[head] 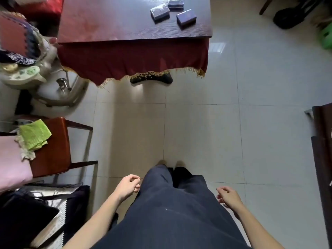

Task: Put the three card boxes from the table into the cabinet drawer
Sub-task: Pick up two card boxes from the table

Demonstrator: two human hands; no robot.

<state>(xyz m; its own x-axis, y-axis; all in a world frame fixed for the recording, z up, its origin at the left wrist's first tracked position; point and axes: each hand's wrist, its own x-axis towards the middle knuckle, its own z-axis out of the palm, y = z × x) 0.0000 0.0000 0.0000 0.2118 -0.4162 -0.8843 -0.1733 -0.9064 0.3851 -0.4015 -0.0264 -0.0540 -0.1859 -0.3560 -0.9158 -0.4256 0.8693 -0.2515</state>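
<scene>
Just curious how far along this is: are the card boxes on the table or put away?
On the table: all three card boxes lie on the tabletop; both hands are empty.

Three small plastic-wrapped dark card boxes sit on the dark wooden table (107,20) near its far right corner: left box (159,11), far box (175,2) just beside it, right box (186,17) nearest the edge. Table stands ahead across the pale tiled floor (197,132). Red-seated metal chair (53,146) at left, green cloth (35,134) on it. Dark wooden cabinet (323,141) at right edge.
</scene>
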